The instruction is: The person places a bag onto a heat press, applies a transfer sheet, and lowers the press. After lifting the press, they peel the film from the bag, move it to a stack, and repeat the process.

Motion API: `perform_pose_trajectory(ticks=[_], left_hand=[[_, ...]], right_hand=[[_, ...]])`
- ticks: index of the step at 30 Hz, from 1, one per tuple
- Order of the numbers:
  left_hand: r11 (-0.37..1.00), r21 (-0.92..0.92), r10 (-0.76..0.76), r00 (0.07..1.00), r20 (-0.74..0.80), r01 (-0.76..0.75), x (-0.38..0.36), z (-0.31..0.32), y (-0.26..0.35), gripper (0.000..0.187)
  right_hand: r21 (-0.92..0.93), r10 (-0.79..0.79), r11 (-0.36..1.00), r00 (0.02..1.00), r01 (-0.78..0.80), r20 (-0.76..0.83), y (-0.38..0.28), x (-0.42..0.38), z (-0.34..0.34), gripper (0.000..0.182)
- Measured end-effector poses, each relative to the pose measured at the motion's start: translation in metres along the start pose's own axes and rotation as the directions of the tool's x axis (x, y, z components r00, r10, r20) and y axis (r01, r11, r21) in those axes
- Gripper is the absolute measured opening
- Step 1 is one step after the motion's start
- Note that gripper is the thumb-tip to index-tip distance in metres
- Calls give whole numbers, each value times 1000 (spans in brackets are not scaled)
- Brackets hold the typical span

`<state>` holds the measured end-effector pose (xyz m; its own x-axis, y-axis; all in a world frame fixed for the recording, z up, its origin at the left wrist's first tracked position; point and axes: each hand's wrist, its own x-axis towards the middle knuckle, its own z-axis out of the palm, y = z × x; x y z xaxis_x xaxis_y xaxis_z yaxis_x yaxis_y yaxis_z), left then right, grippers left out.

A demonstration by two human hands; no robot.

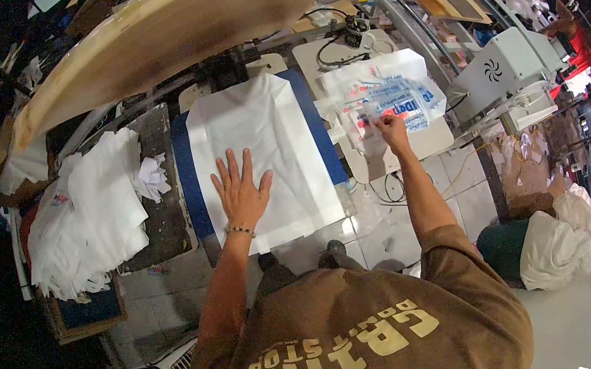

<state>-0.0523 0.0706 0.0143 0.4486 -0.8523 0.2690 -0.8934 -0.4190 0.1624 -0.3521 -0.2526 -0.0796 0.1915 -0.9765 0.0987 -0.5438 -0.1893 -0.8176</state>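
Note:
My left hand (240, 196) lies flat with its fingers spread on a white sheet (275, 126). That sheet rests over a blue board (188, 174), whose edges show on both sides. On the right, my right hand (392, 132) has its fingers pinched together over a pile of clear printed film pieces (397, 97) with blue and red lettering. Whatever the fingertips hold there is too small to make out. The film pile sits on white paper (407, 64) on a pale rounded board (431, 143).
A stack of white sheets (96, 206) and crumpled paper (152, 178) lie at the left. A large curved wooden panel (173, 31) spans the top. A grey machine (496, 70) stands at the right. Another person in red (583, 54) is at far right.

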Motion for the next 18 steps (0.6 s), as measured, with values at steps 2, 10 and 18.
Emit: perform_pose_trajectory(ticks=[2, 10, 18], left_hand=[[999, -31, 16, 999, -32, -17, -2, 2, -1, 72], [990, -139, 23, 997, 80, -11, 3, -3, -11, 73], [984, -177, -5, 994, 107, 24, 10, -22, 1, 77]], right_hand=[[21, -31, 999, 999, 32, -29, -9, -6, -11, 37], [119, 78, 990, 995, -71, -58, -14, 8, -12, 31], [96, -129, 982, 952, 161, -278, -102, -18, -40, 35]])
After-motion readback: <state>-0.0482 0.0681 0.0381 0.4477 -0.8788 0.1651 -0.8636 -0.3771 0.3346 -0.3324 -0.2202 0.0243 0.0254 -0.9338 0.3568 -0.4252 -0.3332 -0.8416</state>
